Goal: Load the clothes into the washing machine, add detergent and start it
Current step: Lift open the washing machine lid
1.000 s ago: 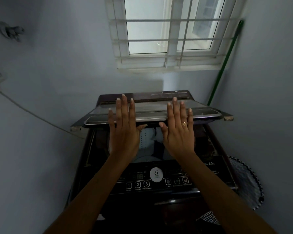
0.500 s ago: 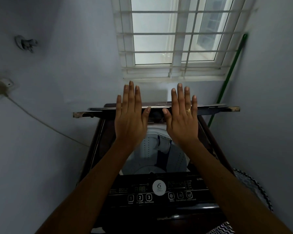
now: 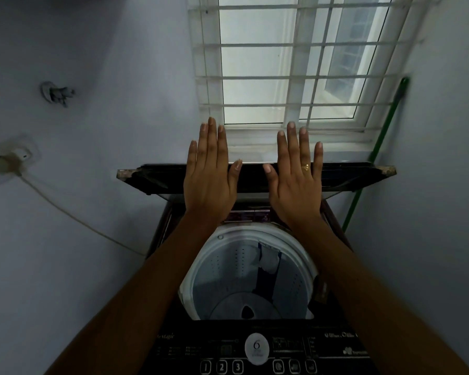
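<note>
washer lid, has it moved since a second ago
Yes. The lid has swung up and back off the drum, which now lies open; left hand and right hand lie flat on it.

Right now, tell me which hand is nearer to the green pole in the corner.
Right. The right hand lies flat on the right half of the lid, toward the green pole; the left hand lies flat on the left half, farther away.
</note>
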Tool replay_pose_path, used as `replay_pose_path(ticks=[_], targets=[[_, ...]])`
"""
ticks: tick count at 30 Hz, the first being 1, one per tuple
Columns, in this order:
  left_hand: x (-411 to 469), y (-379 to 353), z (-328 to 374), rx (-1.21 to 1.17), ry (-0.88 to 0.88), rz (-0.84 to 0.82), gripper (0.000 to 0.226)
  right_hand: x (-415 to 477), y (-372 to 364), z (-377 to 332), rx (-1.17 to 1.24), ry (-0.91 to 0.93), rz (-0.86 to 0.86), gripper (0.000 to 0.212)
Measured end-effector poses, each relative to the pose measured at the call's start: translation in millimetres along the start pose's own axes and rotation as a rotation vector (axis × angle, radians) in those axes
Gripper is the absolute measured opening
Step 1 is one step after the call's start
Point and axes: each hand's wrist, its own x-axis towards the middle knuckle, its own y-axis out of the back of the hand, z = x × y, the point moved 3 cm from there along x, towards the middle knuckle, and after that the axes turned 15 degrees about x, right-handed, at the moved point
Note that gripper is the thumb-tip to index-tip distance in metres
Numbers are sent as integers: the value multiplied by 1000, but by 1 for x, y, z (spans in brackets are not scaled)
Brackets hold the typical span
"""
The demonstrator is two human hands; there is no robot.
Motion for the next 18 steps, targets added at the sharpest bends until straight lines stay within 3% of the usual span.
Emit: replay_pose_path(ticks=[18], targets=[[74, -34, -4, 97, 71, 57, 58, 76, -32, 25, 0, 7, 140, 57]])
